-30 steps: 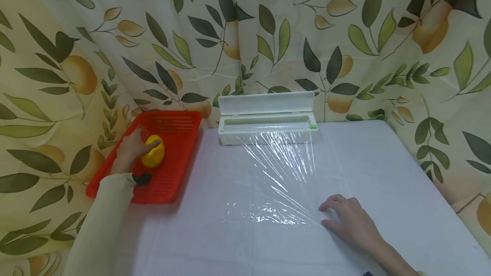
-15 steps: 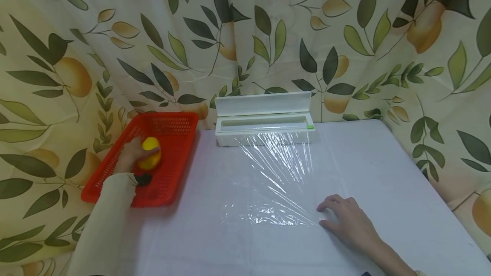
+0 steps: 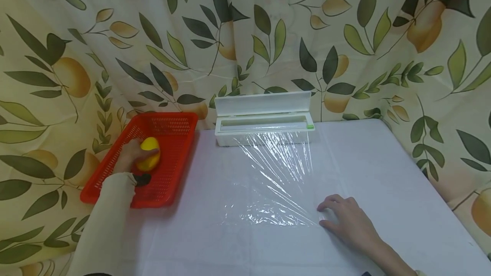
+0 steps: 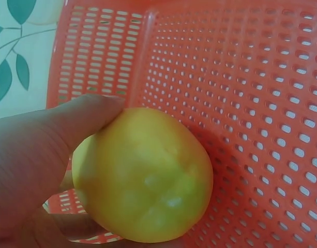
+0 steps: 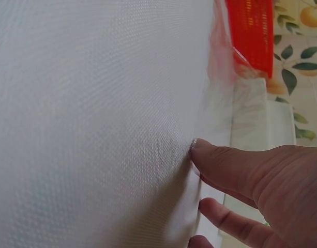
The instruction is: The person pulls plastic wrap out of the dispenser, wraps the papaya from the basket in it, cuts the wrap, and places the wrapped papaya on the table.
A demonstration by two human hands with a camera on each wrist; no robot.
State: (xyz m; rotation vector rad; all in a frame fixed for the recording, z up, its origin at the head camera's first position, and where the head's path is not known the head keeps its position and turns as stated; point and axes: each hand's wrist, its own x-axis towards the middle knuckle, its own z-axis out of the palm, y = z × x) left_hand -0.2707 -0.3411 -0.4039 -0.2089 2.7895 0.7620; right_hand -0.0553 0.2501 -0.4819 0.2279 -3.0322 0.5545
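In the head view my left hand (image 3: pixel 132 154) is inside the red basket (image 3: pixel 184 156), gripping a smooth yellow fruit (image 3: pixel 150 159). The left wrist view shows my thumb on top of the fruit (image 4: pixel 148 175) and fingers beneath it; its exact kind is unclear. A sheet of cling film (image 3: pixel 276 182) runs, creased, from a white dispenser box (image 3: pixel 264 139) towards my right hand (image 3: pixel 350 222). That hand rests on the table with thumb and fingers apart. Its thumb (image 5: pixel 220 160) touches down at the film's near right corner.
The dispenser's lid (image 3: pixel 262 104) stands up at the back, and a small green piece (image 3: pixel 310 126) sits at its right end. A white cloth (image 3: pixel 199 242) covers the table. A leaf-and-fruit patterned curtain (image 3: pixel 245 33) hangs behind and at both sides.
My left hand has closed round the yellow fruit, its thumb now lying across it. The right hand and the film stay in place; the head view has shifted slightly.
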